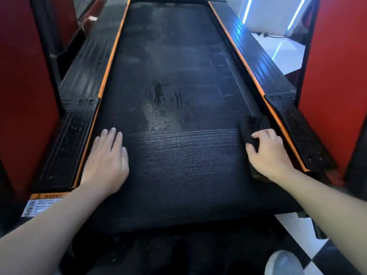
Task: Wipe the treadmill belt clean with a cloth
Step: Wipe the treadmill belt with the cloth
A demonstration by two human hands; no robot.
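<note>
The black treadmill belt (178,165) fills the frame's middle. A flat left hand (108,155) rests lower left; a dark cloth (253,128), pressed by the right hand (268,153), lies right, beside the orange edge strip (278,120).

Treadmill belt (174,155) black, fine dotted weave; grey dusty haze up the middle, pale glossy patch with dark streaky marks near centre, faint horizontal light streaks across the near part. Cloth (253,126) black, plain. Side rails (83,76) black, ribbed, each edged with an orange strip (113,50) along the belt. Warning label (39,205) at near left: orange header, white body with black print. Uprights (337,76) either side red. Floor (309,259) at lower right black-and-white checks; white shoe toe (284,262) on it. Blue-white light lines (246,10) top right.
</note>
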